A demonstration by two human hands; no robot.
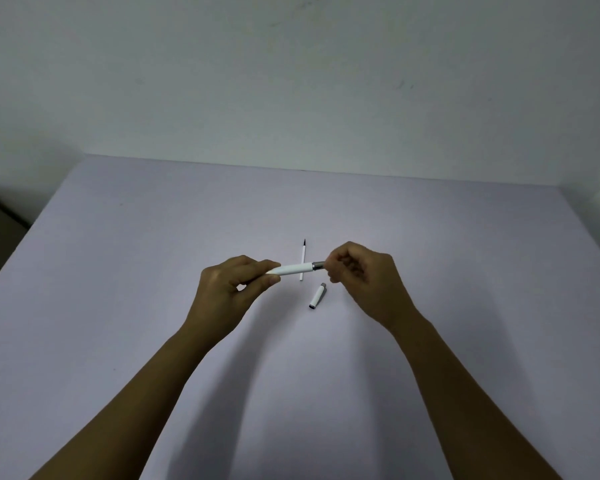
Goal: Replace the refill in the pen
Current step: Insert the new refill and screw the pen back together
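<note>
A white pen barrel [293, 269] is held level above the table between both hands. My left hand [231, 289] pinches its left end with thumb and fingers. My right hand [361, 275] is closed around the grey metal section [318, 265] at the barrel's right end; the tip is hidden inside the fingers. A thin white refill [303, 259] with a dark tip lies on the table behind the pen, pointing away from me. The white pen cap [317, 296] with a grey end lies on the table just below the pen.
The pale lilac table [153, 254] stretches wide on every side of the hands. Its far edge meets a plain whitish wall [291, 81]. A dark gap shows past the table's left edge.
</note>
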